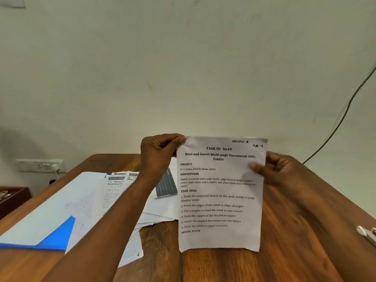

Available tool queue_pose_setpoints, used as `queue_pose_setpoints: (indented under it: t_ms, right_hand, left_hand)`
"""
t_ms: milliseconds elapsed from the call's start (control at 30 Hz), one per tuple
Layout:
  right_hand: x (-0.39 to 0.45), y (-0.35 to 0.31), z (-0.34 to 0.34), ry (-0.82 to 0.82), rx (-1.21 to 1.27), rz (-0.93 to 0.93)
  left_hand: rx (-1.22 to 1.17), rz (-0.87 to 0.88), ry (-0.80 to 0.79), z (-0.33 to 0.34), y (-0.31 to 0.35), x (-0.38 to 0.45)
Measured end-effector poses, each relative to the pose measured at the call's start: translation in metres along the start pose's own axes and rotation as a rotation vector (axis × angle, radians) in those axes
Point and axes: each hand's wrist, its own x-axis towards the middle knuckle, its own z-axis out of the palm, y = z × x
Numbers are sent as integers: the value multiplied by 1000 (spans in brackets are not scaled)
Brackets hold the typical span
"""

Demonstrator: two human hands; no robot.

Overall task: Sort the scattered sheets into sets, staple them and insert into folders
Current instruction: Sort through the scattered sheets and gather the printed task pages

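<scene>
A brown wooden desk (284,231) stood against a pale wall (183,58). On its left side lay a white and blue folder (40,216), with scattered sheets (154,212) fanned out beside and partly over it. Both forearms reached forward from the bottom of the view, the left crossing above the scattered sheets. Between them, an instruction sheet (219,200) was held upright above the desk, long axis vertical, printed side facing the camera and its heading at the top. The left hand (158,153) pinched the sheet's top left corner, fingers curled. The right hand (272,169) gripped the right edge, thumb pressed across the front. A white object (366,234) lay at the desk's right edge, too blurred to identify.
</scene>
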Motion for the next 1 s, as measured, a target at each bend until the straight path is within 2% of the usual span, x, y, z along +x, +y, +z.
queue_pose_setpoints:
  t_ms: [100, 233, 367, 433, 567, 633, 800, 1000]
  right_hand:
    - [-15, 35, 2, -109, -305, 128]
    - [-25, 64, 12, -13, -165, 128]
    - [-21, 63, 17, 45, -43, 156]
    - [-17, 61, 20, 56, 61, 183]
    - [-11, 54, 29, 77, 209, 205]
    - [-11, 52, 33, 82, 240, 201]
    - [-17, 43, 37, 68, 230, 201]
    - [-38, 36, 22, 22, 22, 241]
  left_hand:
    - [-15, -1, 35, -2, -1, 1]
    - [-63, -83, 75, -6, -7, 5]
    - [-94, -254, 93, -5, -10, 0]
    - [-93, -348, 44, -2, -8, -12]
    - [-147, -569, -237, 5, -18, -54]
    - [-226, -677, -301, 8, -22, -68]
    - [-283, -712, -216, 6, -23, -74]
    - [-266, -702, -81, -6, -31, -69]
